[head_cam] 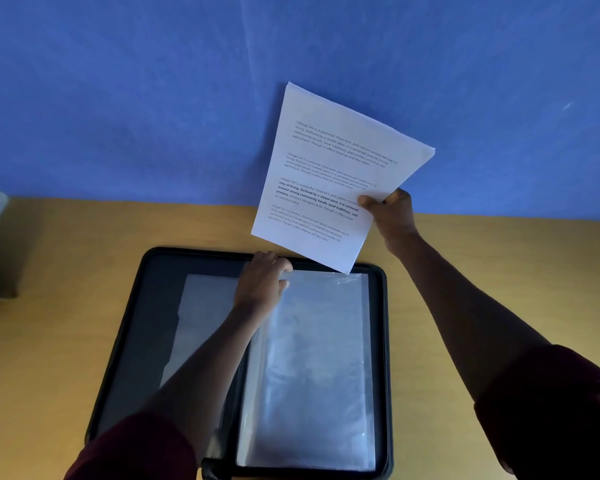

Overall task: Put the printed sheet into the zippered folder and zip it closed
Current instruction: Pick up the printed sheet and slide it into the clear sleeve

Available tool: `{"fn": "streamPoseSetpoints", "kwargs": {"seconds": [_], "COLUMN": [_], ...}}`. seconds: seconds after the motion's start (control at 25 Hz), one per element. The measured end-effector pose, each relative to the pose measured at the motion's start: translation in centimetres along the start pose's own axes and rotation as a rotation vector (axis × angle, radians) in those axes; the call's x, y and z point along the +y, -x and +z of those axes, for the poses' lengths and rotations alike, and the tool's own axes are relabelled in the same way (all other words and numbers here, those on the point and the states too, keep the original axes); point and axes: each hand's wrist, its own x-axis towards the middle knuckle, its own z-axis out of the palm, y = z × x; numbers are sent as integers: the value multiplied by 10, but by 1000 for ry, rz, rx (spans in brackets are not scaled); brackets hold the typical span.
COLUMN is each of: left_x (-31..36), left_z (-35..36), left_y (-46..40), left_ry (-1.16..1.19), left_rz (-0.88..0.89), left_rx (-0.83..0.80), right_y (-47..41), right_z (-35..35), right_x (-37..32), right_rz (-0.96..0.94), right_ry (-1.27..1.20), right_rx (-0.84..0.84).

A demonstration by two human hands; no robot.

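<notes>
Clear plastic sleeve point(312, 368) lies in the open zippered folder point(125, 341) on the table point(49, 271). Left hand point(260, 282) fingers point(283, 268) pinch the sleeve's top edge, probably to part its mouth. Right hand point(392, 216) fingers grip the printed sheet point(336, 174) by its side edge, tilted, its lower corner just beside the left fingers, ready to slide in. Zipper pull and the sleeve's opening are hard to make out; the right fingers are hidden behind the paper.
</notes>
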Motion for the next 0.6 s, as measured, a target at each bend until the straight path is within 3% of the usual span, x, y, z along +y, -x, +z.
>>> {"fn": "streamPoseSetpoints", "kwargs": {"seconds": [0.6], "left_x": [1], "left_z": [-1], "left_y": [8], "left_ry": [-93], "left_rz": [79], "left_rx": [145], "right_y": [-1], "right_z": [26], "right_x": [2], "right_rz": [-22], "right_ry": [-26], "right_rx": [29]}}
